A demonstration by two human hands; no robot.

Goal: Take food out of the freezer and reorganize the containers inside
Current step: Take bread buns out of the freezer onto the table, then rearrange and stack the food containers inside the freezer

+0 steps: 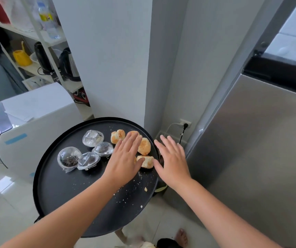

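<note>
A round black tray table (57,190) carries several golden pastries (144,146) at its far right and several clear plastic dome containers (93,138) at its middle left. My left hand (124,161) hovers flat over the pastries with fingers straight, covering part of them. My right hand (173,161) is spread flat over the tray's right rim, holding nothing. The stainless fridge (261,144) stands to the right, its lower door closed and the upper freezer door (293,38) swung open at the top right corner.
Crumbs lie scattered on the tray. A white wall column (107,56) stands behind it, with a socket and plugged cable (185,125) low down. At the left stand a white appliance (36,108) and shelves with kettles (68,65). My bare foot (182,237) is on the tiled floor.
</note>
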